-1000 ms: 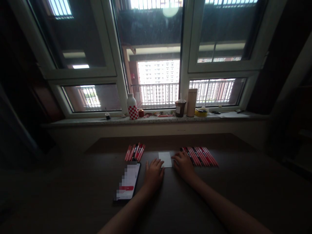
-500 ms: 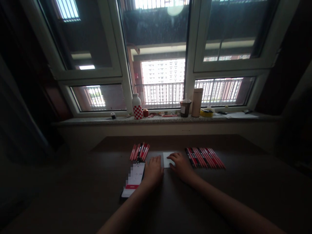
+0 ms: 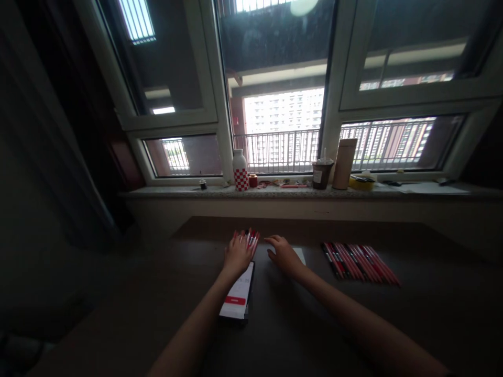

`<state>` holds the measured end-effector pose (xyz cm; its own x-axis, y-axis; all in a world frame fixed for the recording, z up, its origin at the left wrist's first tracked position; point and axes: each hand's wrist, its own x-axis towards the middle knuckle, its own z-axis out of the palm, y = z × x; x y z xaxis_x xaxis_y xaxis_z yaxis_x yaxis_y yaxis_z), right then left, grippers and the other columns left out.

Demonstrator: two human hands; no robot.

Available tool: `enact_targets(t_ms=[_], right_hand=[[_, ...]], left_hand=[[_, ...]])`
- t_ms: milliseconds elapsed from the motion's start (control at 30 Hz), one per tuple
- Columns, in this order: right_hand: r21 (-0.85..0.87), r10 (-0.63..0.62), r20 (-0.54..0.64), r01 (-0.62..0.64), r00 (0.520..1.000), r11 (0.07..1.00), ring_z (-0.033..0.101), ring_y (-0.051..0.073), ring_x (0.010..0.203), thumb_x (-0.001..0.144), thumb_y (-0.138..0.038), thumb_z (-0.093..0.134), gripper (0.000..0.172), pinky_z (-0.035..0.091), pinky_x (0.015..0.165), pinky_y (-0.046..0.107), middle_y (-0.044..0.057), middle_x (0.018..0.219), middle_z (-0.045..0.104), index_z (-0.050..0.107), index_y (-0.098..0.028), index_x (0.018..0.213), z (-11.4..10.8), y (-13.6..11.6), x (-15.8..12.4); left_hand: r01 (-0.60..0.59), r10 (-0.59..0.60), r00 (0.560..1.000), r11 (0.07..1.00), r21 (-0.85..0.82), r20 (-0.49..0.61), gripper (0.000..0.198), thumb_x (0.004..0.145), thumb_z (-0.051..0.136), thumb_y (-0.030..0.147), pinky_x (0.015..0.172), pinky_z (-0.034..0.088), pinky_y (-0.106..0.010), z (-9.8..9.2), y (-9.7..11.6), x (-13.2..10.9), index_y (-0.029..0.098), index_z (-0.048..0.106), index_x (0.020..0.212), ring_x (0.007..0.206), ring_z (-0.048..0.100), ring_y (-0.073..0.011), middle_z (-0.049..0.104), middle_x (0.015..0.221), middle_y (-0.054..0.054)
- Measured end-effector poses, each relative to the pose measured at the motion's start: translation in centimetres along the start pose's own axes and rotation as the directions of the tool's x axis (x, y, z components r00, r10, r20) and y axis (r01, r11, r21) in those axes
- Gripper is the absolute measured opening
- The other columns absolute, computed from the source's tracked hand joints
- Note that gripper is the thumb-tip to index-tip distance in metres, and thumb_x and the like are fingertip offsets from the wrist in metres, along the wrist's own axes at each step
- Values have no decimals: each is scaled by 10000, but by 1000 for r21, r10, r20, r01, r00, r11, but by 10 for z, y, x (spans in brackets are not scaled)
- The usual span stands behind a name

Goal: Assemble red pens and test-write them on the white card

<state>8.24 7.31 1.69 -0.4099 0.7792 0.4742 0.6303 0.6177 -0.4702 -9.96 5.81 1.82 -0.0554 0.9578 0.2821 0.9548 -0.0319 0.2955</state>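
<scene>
My left hand [image 3: 237, 257] rests over the smaller row of red and black pens and pencils [image 3: 255, 239], its fingers stretched out across them and hiding part of the row. To the right, my right hand [image 3: 286, 257] hovers or lies with its fingers apart, pointing left, with nothing in it. A small white paper [image 3: 300, 255] shows partly from behind that hand. Below my left wrist lies a phone [image 3: 242, 293] with a lit screen and a red bar, partly covered by my forearm. A larger row of red and black pens and pencils [image 3: 359, 263] lies side by side at the right.
Beyond the dark table [image 3: 291, 324] runs a stone windowsill [image 3: 291, 193]. On it stand a red-checked white bottle [image 3: 240, 172], a small red jar [image 3: 253, 181], a lidded drink cup [image 3: 322, 175], a tall tan cylinder [image 3: 344, 165] and a yellow item [image 3: 361, 183].
My left hand has moved forward from beside the white paper onto the left row of pens. My right hand has shifted left off the paper. The view has turned left.
</scene>
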Motion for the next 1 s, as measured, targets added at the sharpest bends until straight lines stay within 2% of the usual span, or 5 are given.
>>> enact_targets(t_ms=[167, 367, 600, 833, 1000], right_hand=[[75, 0, 65, -5, 998, 997, 527, 186, 1119, 796, -70, 501, 485, 376, 989, 305, 104, 1226, 551, 531, -187, 1266, 17, -3, 14], [72, -30, 114, 22, 993, 997, 483, 218, 1208, 818, -88, 497, 515, 371, 1011, 342, 136, 1316, 504, 485, -187, 1323, 43, 3, 27], [88, -55, 129, 43, 990, 995, 504, 221, 1195, 830, -95, 499, 411, 392, 1000, 343, 117, 1286, 549, 597, -211, 1212, 57, 9, 34], [98, -39, 108, 29, 993, 995, 524, 209, 1170, 837, -116, 502, 363, 395, 995, 323, 123, 1267, 561, 626, -181, 1173, 56, 14, 35], [89, -17, 106, 7, 994, 996, 564, 208, 1110, 835, -110, 498, 352, 410, 972, 325, 113, 1214, 595, 649, -198, 1141, 46, 22, 34]], left_hand=[[33, -33, 999, 999, -21, 31, 531, 891, 362, 332, 1082, 272, -436, 8, -29, 14, 202, 333, 1405, 1362, 291, -258, 309, 1489, -127], [-11, 18, 994, 998, -64, 111, 549, 897, 347, 348, 1112, 237, -373, 19, -42, 21, 197, 301, 1423, 1394, 228, -216, 243, 1517, -101], [-93, 111, 978, 990, -109, 176, 527, 892, 302, 262, 1135, 188, -369, 25, -41, 32, 218, 311, 1416, 1418, 116, -159, 235, 1519, -38], [-80, 101, 974, 991, -108, 202, 516, 888, 291, 243, 1124, 211, -393, 30, -32, 40, 190, 349, 1397, 1393, 231, -183, 319, 1485, -75], [-88, 109, 971, 991, -103, 212, 512, 889, 302, 261, 1122, 213, -390, 32, -18, 43, 182, 360, 1391, 1387, 248, -193, 330, 1481, -82]])
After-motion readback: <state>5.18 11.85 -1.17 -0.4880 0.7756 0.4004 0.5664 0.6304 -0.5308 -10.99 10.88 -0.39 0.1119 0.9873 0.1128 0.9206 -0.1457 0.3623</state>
